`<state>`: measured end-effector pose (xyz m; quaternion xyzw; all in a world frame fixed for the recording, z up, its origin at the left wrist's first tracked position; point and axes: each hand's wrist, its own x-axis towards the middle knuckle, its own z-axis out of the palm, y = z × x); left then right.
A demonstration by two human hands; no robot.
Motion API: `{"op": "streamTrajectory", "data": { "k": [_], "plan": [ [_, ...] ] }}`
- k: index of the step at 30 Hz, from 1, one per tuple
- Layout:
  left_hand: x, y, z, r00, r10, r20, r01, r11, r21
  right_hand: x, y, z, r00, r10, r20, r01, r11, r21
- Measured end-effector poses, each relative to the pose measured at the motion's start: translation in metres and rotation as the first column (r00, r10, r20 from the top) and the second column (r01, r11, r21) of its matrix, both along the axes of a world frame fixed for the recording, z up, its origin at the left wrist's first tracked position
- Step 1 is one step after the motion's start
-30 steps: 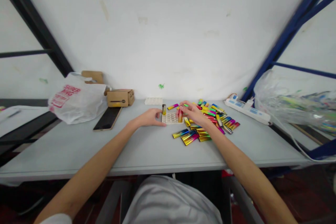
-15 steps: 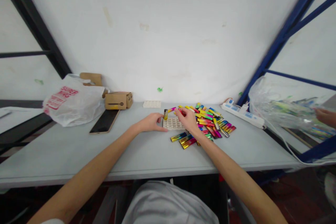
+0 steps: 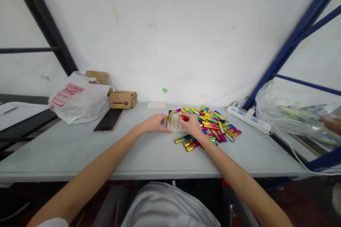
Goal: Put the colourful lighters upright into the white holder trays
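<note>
A white tray [image 3: 173, 125] with rows of round holes lies flat on the table. My left hand [image 3: 153, 123] curves around its left end, thumb at the near corner and fingers at the far one, steadying it. One gold and dark lighter [image 3: 169, 115] stands upright in the tray's far left corner, close to my left fingertips. Above the tray's right part, my right hand [image 3: 192, 124] pinches a red shiny lighter [image 3: 183, 117]; its lower end is hidden by the fingers. A loose pile of metallic-coloured lighters [image 3: 211, 125] lies right beside that hand, partly behind it.
A second white tray [image 3: 156, 105] lies by the wall. To the left are a phone [image 3: 108, 120], a small cardboard box [image 3: 123, 100] and a white plastic bag [image 3: 80, 95]. A power strip [image 3: 249, 118] lies at right; beyond it, another person's hand [image 3: 331, 125] touches a clear bag [image 3: 277, 108].
The whole view has shifted slightly. My right hand has lowered the red lighter a little toward the tray, while my left hand stays at the tray's left end.
</note>
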<state>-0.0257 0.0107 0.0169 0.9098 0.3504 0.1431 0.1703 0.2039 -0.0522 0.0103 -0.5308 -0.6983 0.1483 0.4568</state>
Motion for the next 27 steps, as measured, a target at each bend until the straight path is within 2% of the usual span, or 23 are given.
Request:
{"op": "streamTrajectory", "data": {
  "k": [5,9,13,17,20,23,27],
  "plan": [
    [0.0,-0.001,0.0,1.0,0.002,0.003,-0.002,1.0,0.017,0.001,-0.003,0.003,0.991,0.103,0.085,-0.106,0.994,0.039],
    [0.0,0.0,-0.001,1.0,-0.003,0.0,0.003,1.0,0.01,0.002,-0.003,0.005,0.976,0.113,0.188,-0.14,0.981,0.137],
    [-0.001,0.001,-0.003,1.0,0.004,0.008,-0.004,1.0,-0.007,0.006,-0.004,0.009,0.953,0.129,0.274,-0.153,0.986,0.067],
    [0.0,0.002,-0.004,1.0,-0.014,0.021,0.014,1.0,-0.006,0.006,-0.006,0.013,0.967,0.1,0.232,-0.116,0.992,0.054],
    [-0.001,0.001,-0.004,1.0,-0.006,0.018,0.006,1.0,-0.003,0.003,-0.003,0.009,0.956,0.178,0.232,-0.199,0.977,0.071],
    [-0.001,0.0,-0.002,1.0,0.006,0.002,-0.006,1.0,-0.003,0.001,0.004,0.002,0.91,0.296,0.291,-0.318,0.948,0.031],
    [0.0,-0.003,0.0,1.0,0.005,0.014,-0.005,1.0,-0.002,0.002,0.011,-0.002,0.896,0.285,0.342,-0.3,0.954,-0.007]
  ]
}}
